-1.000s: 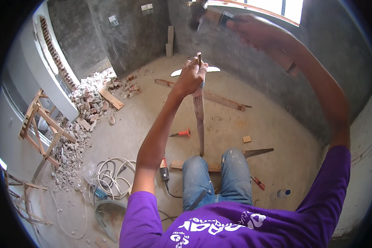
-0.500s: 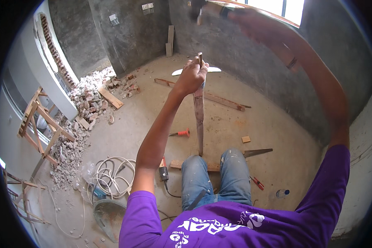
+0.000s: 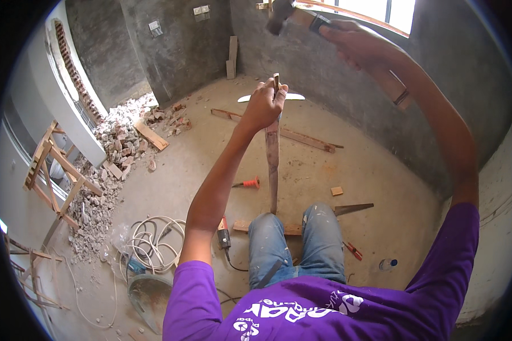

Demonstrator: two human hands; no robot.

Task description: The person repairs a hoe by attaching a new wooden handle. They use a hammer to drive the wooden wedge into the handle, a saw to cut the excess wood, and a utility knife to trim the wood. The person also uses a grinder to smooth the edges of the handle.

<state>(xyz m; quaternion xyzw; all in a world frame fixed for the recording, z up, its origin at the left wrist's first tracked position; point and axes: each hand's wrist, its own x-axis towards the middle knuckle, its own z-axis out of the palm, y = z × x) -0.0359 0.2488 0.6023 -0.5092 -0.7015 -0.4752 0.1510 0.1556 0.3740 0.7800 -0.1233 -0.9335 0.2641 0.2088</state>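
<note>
My left hand is closed around the upper part of an upright, long wooden plank. A short end of wood pokes up above my fist, and the plank narrows downward to near my knees. Behind the fist, a white curved strip shows on both sides; its kind is unclear. Raised high on the right, my right hand grips a hammer. The dark hammer head points left, up near the window, apart from the plank. Its wooden handle runs back below my forearm.
By my knees lie a wood block, a handsaw, red-handled pliers, a red-gripped chisel and a power tool. Coiled cable, brick rubble and a wooden trestle stand left. A bottle is right.
The right hand and hammer, smeared by motion before, now show more sharply, with the hand a little lower and further right. My left hand and the plank have hardly moved.
</note>
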